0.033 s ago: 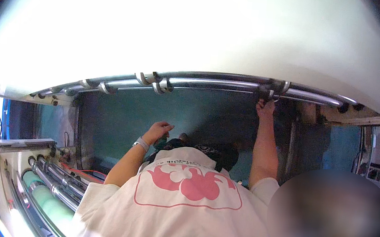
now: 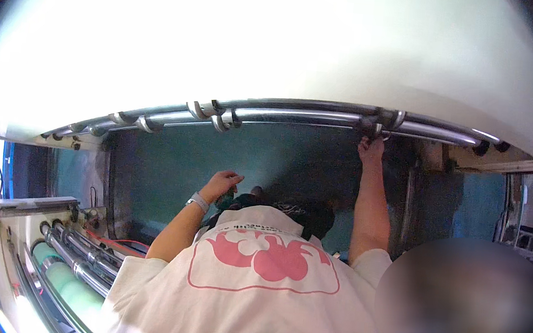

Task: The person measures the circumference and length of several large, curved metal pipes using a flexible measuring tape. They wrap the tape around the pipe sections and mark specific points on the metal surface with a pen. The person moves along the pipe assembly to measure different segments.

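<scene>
Head view — my own hands are out of frame, grip unknowable; a co-worker's right hand (image 2: 371,149) clasps the steel rail (image 2: 297,115), the co-worker's left hand (image 2: 222,182) loosely open near the teal panel (image 2: 170,164) — pose unchanged since the frame before.

A long shiny metal rail (image 2: 297,115) curves across under a broad white curved cover (image 2: 278,45). Grey metal hook-shaped clips (image 2: 220,118) sit on the rail left of the middle, with more of them (image 2: 123,119) towards its left end. Below the rail lies a dark teal flat panel (image 2: 170,170).
</scene>
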Available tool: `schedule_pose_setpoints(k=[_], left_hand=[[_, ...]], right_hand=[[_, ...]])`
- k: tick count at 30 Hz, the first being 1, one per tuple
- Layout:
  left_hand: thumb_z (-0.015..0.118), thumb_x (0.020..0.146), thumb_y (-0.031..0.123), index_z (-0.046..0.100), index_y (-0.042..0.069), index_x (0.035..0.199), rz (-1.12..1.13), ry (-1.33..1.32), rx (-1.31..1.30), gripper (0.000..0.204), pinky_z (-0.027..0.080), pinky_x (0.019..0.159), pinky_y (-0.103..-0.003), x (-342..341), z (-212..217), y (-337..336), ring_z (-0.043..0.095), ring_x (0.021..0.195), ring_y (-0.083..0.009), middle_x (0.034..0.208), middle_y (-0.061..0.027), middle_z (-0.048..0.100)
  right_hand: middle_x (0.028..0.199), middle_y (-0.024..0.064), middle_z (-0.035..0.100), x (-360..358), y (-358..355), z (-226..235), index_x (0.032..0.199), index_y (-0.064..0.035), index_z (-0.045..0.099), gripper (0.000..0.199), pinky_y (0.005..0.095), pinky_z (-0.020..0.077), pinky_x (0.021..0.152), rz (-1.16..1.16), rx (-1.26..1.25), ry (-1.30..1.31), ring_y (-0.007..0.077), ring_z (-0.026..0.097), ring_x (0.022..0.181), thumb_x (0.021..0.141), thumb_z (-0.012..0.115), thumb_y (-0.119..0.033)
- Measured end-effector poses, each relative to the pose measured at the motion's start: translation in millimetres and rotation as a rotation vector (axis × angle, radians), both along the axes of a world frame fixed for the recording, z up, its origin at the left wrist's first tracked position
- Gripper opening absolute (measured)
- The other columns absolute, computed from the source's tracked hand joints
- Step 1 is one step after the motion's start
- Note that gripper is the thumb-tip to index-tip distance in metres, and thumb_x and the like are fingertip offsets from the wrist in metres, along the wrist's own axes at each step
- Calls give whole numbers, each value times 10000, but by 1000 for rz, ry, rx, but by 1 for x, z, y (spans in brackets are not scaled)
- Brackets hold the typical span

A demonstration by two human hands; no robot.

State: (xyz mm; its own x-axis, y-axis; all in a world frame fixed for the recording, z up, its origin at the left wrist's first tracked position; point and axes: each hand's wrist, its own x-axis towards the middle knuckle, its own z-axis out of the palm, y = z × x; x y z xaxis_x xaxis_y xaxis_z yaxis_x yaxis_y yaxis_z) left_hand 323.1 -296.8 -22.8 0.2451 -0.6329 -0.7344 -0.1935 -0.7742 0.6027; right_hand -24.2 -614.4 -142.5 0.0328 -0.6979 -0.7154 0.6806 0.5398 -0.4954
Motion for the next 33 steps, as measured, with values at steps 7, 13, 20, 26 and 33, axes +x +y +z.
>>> schedule_pose_setpoints(k=[7,13,20,26,33], left_hand=[[566,813,337,602,31,878,-91,-58,-78,315,412,523,-272,-19,26,-25,532,572,-132,662,-56,593],[564,817,314,599,17,862,-64,-61,-97,302,421,527,-277,-13,30,-36,544,567,-141,665,-57,596],[579,817,318,585,16,914,16,75,-97,318,422,540,-258,-17,10,-21,539,579,-130,679,-53,582],[589,813,356,526,-7,1073,-43,157,-148,451,440,572,-249,-19,25,-17,546,665,-129,741,-62,582],[611,782,434,244,-34,1305,-72,175,-402,792,420,844,-295,-3,28,1,521,996,-203,1036,-149,565]], right_hand=[[586,42,414,25,13,21,883,-107,388,301,250,212,347,26,26,-33,116,294,404,919,300,-393],[558,19,417,46,29,35,823,-124,407,217,264,217,330,101,18,241,123,331,396,915,336,-306],[563,22,414,36,39,36,846,-129,417,209,273,224,331,223,-56,201,126,321,390,907,359,-320],[557,-4,381,63,89,33,950,-104,493,193,261,245,364,218,-83,290,114,323,408,880,392,-254],[572,-68,396,206,248,136,968,-62,581,288,215,261,445,1116,-414,146,60,354,495,866,499,-319]])
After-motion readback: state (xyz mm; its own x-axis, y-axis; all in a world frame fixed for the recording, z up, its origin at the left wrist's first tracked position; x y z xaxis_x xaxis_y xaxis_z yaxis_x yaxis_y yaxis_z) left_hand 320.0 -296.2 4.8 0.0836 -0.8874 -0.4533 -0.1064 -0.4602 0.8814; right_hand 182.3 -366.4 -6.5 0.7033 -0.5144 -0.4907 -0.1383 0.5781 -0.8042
